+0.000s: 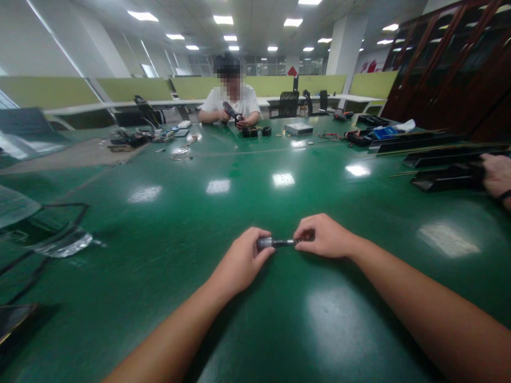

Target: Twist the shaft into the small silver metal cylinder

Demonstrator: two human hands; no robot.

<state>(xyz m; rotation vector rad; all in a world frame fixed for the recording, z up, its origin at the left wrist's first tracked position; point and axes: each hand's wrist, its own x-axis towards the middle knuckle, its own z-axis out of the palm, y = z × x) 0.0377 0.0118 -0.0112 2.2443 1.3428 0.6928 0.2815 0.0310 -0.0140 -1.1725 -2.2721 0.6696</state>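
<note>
Low over the green table, at the middle of the view, is a small dark metal tool [282, 243] with a thick cylinder at one end and a thin shaft. My left hand [244, 259] grips the thick cylinder between thumb and fingers. From the other side, my right hand [325, 238] pinches the far end of the shaft, its fingertips closed round it. That tip is mostly hidden, and the exact kind of tool cannot be made out. The shaft lies level between both hands.
The green table [171, 308] has light reflections. At left lies a clear plastic bottle [59, 239]. Across the table a person [231, 103] holds a power drill [230, 110]. Black metal channels [447, 178] lie at right, another person's hand [497, 173] on one. A white box [298, 128] stands farther back.
</note>
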